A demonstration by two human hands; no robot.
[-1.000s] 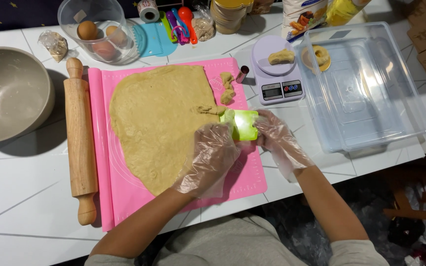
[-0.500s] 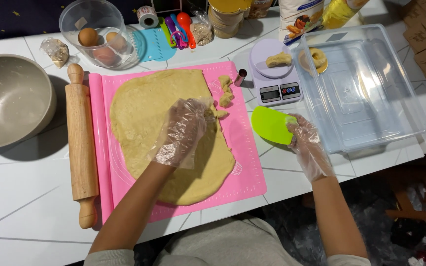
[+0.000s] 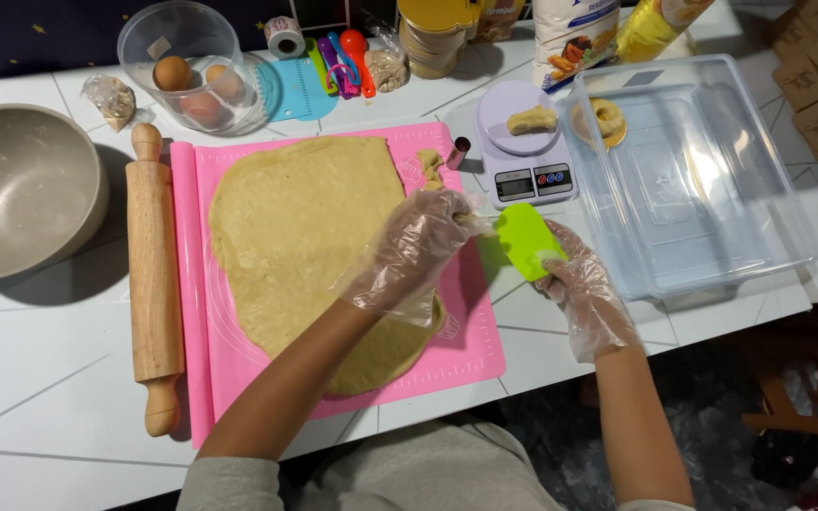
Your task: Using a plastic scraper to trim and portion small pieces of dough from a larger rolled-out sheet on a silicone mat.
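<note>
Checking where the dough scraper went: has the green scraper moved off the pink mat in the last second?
Yes. The green scraper, in the right hand, went rightward off the pink mat, toward the scale.

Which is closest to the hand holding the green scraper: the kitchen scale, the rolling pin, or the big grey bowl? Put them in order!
From the right hand:
1. Kitchen scale, just above it, beside the pink mat.
2. Rolling pin, across the dough, off the mat's left edge.
3. Big grey bowl, farthest, at the table's far left.
</note>
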